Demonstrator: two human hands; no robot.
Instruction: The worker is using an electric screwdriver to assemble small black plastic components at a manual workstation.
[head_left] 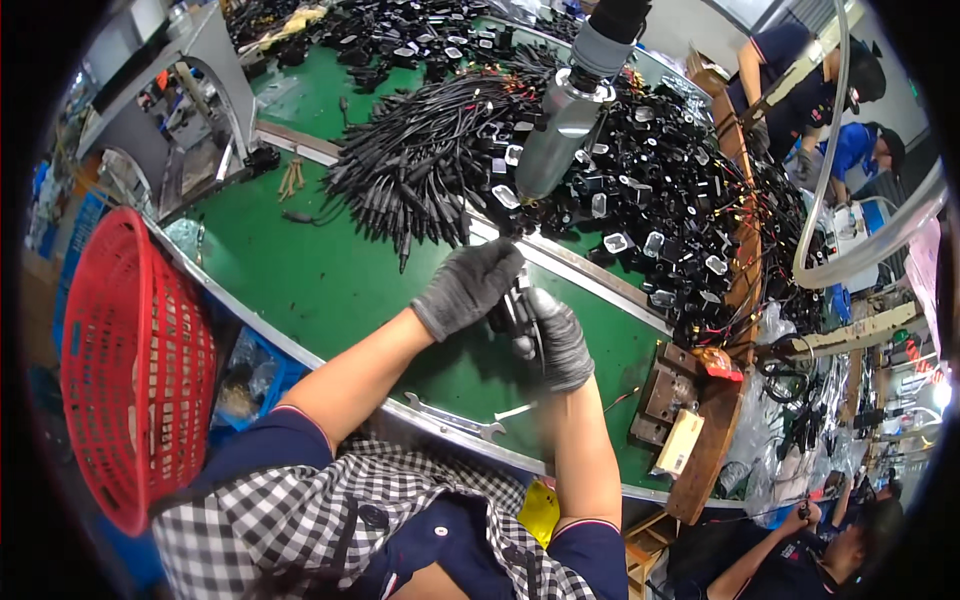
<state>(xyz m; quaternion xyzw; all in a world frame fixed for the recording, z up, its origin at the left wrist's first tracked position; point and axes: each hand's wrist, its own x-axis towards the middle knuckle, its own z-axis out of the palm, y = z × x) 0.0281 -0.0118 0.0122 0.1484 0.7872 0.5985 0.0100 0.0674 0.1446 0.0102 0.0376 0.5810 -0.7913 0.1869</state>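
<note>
Both my hands wear grey knit gloves and meet over the green worktop (330,280). My left hand (470,285) is closed, its fingertips pinched at the top of a small black part (514,318). My right hand (560,338) is closed round the lower right side of that same part, which is partly hidden by the gloves. Just above my fingertips hangs a grey-and-black power screwdriver (565,130), tilted, its tip close to my left fingers. Whether the tip touches the part I cannot tell. A metal rail (590,270) crosses the worktop right behind my hands.
Black cables (410,170) lie bundled beyond the rail, beside a large heap of black parts (650,180). A red plastic basket (140,370) stands at left. Near the front edge lies a wrench (455,417); metal blocks (665,390) sit at right. Other people (800,90) work farther off.
</note>
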